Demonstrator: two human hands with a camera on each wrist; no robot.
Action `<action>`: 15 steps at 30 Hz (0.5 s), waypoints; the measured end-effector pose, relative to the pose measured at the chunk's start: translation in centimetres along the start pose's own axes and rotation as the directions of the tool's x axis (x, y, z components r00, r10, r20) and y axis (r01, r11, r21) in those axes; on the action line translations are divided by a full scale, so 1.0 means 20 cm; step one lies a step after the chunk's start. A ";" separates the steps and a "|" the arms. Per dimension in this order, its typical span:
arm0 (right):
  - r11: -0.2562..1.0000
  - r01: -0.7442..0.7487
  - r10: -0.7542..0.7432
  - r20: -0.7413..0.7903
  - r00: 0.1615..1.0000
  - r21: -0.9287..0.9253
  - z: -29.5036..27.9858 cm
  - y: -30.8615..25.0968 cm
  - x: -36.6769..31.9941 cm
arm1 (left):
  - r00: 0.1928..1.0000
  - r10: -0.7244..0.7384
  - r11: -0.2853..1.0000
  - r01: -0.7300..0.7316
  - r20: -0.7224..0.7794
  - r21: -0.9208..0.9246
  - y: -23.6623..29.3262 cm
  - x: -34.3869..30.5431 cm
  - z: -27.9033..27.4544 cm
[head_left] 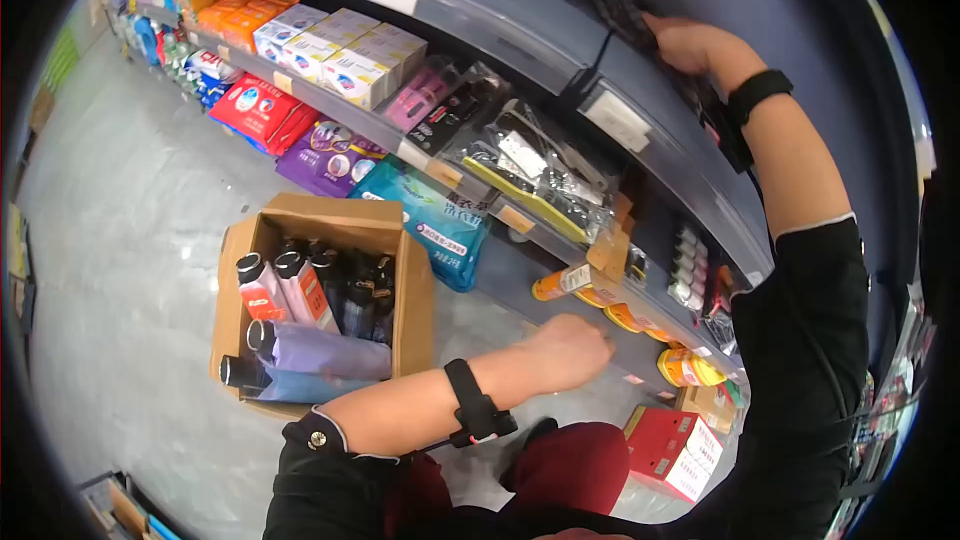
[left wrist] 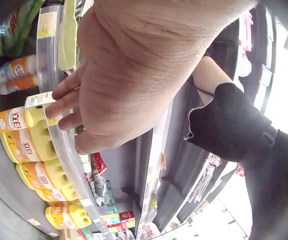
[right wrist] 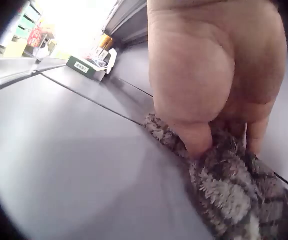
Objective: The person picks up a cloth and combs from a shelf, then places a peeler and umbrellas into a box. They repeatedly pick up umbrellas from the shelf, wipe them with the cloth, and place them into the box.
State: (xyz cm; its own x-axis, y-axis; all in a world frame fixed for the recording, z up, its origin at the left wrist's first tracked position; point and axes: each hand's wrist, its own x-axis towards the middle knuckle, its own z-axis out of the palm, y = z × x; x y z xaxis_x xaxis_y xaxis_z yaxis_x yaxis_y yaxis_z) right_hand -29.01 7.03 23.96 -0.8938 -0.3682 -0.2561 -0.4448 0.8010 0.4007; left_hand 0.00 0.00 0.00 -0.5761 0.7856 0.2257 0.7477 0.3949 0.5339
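My right hand (head_left: 690, 45) reaches onto the upper grey shelf at the right of the head view. In the right wrist view its fingers grip a shaggy grey-brown cleaning cloth (right wrist: 229, 195), which lies bunched against the shelf surface (right wrist: 94, 155). My left hand (head_left: 565, 355) hangs in front of the lower shelves with nothing in it. Its fingers are loosely bent in the left wrist view, and the fingertips overlap the clear price strip (left wrist: 66, 142) there. Yellow bottles with orange labels (left wrist: 26, 145) stand below and beside that hand.
An open cardboard box (head_left: 420, 340) on the floor holds pink, purple and blue cylinders with black ends. Packaged goods fill the lower shelves, including yellow-white boxes (head_left: 360, 65) and a teal bag (head_left: 440, 230). A red box (head_left: 660, 440) stands by my knees.
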 end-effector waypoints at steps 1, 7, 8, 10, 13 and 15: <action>0.998 -0.025 0.023 0.025 0.999 0.051 0.04 0.01 -0.07 | 1.000 0.006 1.000 -0.007 -0.020 -0.008 0.00 -0.03 -0.01; 0.980 -0.011 0.035 -0.118 0.992 0.200 0.26 0.30 -0.55 | 0.996 0.041 0.998 -0.037 -0.079 0.045 0.17 -0.08 0.02; 0.959 0.038 -0.007 -0.109 0.994 0.279 0.24 0.27 -0.61 | 0.997 0.043 0.998 -0.039 -0.069 0.057 0.20 -0.08 0.02; 0.898 0.138 -0.091 -0.130 0.987 0.418 0.18 0.15 -0.77 | 0.997 0.051 0.996 -0.047 -0.053 0.069 0.29 -0.10 -0.04; 0.591 0.198 -0.282 -0.030 0.959 0.782 0.05 0.19 -0.97 | 0.998 0.043 0.999 -0.043 -0.046 -0.002 0.41 -0.17 -0.07; 0.305 0.266 -0.134 -0.235 0.963 0.915 -0.03 0.31 -1.12 | 0.997 0.051 0.995 -0.055 -0.053 -0.083 0.46 -0.23 -0.06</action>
State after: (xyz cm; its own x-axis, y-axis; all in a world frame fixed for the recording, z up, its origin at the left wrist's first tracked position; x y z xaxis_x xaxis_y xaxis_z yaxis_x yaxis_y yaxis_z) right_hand -11.83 19.90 32.64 -0.8141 -0.5731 -0.0934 -0.3206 0.5777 -0.7507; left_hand 9.07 -0.54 4.94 -0.5542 0.7781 0.2957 0.7484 0.3103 0.5862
